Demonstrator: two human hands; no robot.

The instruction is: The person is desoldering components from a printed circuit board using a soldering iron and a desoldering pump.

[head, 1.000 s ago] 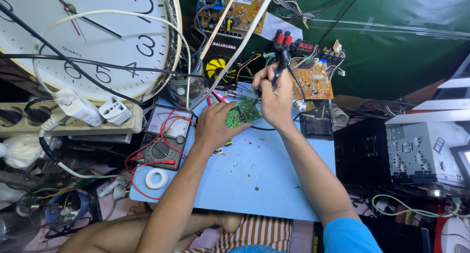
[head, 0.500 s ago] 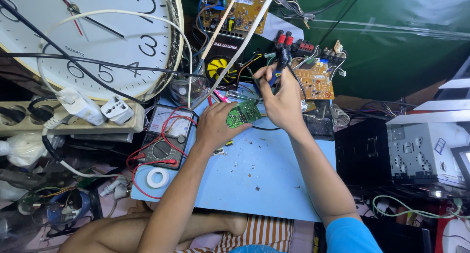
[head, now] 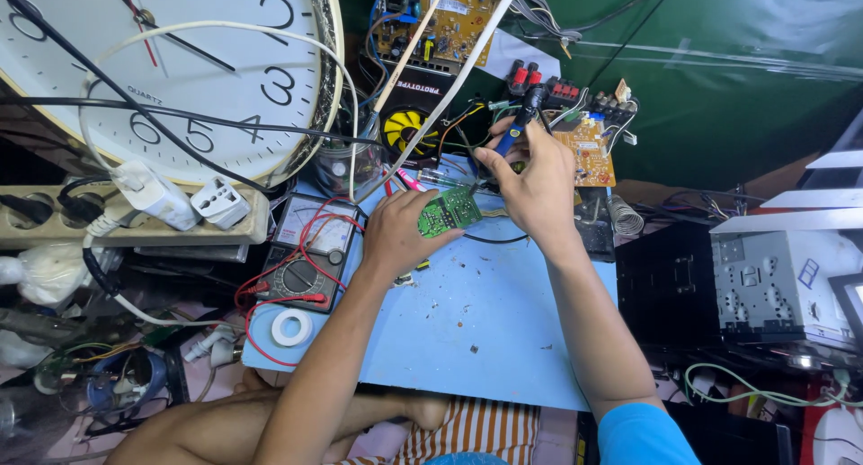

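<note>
A small green circuit board point(head: 449, 213) rests on the blue work mat point(head: 485, 330), pinned at its left edge by my left hand point(head: 398, 232). My right hand point(head: 532, 183) grips a soldering iron point(head: 520, 123) with a blue-and-black handle, its tip pointing down toward the board's upper right corner. A thin strip of solder wire runs from under that hand to the board's right edge.
An analog multimeter point(head: 310, 254) with red leads and a white tape roll point(head: 291, 327) lie left of the mat. A big wall clock point(head: 171, 60), power strip point(head: 135, 215), brown circuit boards point(head: 589, 146), a solder coil point(head: 623, 217) and a grey car stereo chassis point(head: 780, 281) crowd around.
My right hand with the soldering iron has shifted slightly right and lifted a little off the board. The left hand stays on the green board.
</note>
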